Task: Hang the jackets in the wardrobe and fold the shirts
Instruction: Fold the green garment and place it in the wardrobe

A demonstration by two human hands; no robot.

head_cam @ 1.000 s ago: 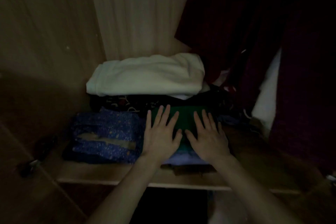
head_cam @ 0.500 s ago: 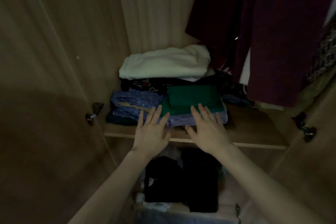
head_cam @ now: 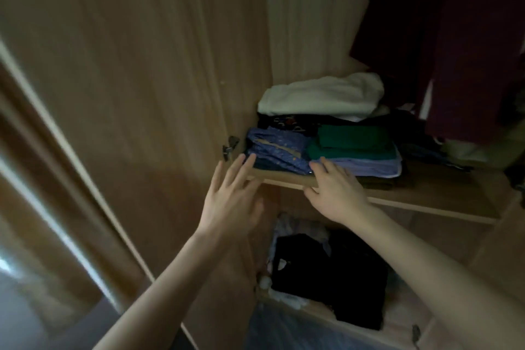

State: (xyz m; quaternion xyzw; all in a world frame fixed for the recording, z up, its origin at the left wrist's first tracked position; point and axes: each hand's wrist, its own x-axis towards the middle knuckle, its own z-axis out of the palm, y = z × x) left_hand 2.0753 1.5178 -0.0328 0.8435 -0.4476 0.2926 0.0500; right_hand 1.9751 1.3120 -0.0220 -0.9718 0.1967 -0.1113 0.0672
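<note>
A folded green shirt point(head_cam: 352, 140) lies on top of a light blue folded garment point(head_cam: 369, 167) on the wardrobe shelf point(head_cam: 426, 193). Beside it on the left is a folded blue patterned garment point(head_cam: 278, 150), and behind it a white folded bundle point(head_cam: 321, 96) on a dark patterned pile. My left hand point(head_cam: 230, 199) hovers with straight fingers in front of the shelf's left end, holding nothing. My right hand point(head_cam: 335, 190) is flat over the shelf's front edge, fingertips near the light blue garment. Dark red jackets point(head_cam: 466, 45) hang at the upper right.
The open wardrobe door point(head_cam: 113, 94) fills the left side, with a metal hinge point(head_cam: 230, 146) near the shelf. Below the shelf, black clothes point(head_cam: 329, 273) lie in a lower compartment. More dark clothes sit under the hanging jackets at the right.
Both hands have drawn back off the green shirt towards the shelf's front edge. My view has pulled away and turned left, showing the door and the lower compartment.
</note>
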